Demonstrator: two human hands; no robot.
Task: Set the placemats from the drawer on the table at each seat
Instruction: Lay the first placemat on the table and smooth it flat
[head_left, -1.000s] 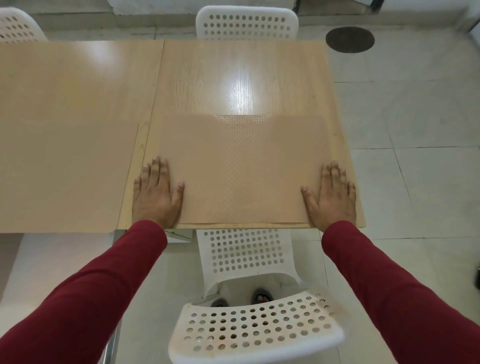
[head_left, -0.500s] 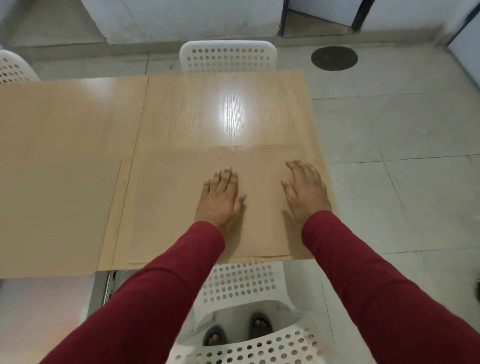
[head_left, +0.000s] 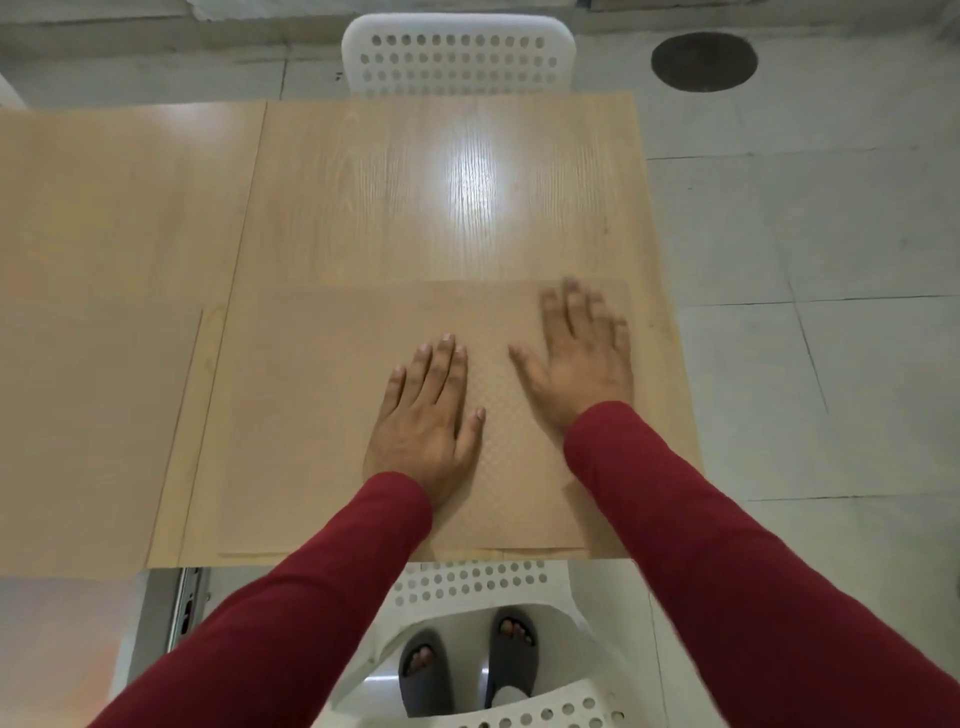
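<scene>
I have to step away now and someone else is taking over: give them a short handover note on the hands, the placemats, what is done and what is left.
Left hand: flat, fingers straight, pressing on the near placemat.
Right hand: open, fingers spread over the same mat's right part, blurred by motion.
That mat lies flat at the near seat, above the near white chair; a second sheet edge seems to show under its near edge.
Another placemat lies at the seat to the left.
Done: two near seats covered.
Left: the far side of the table, by the far white chair, has no mat yet.
</scene>
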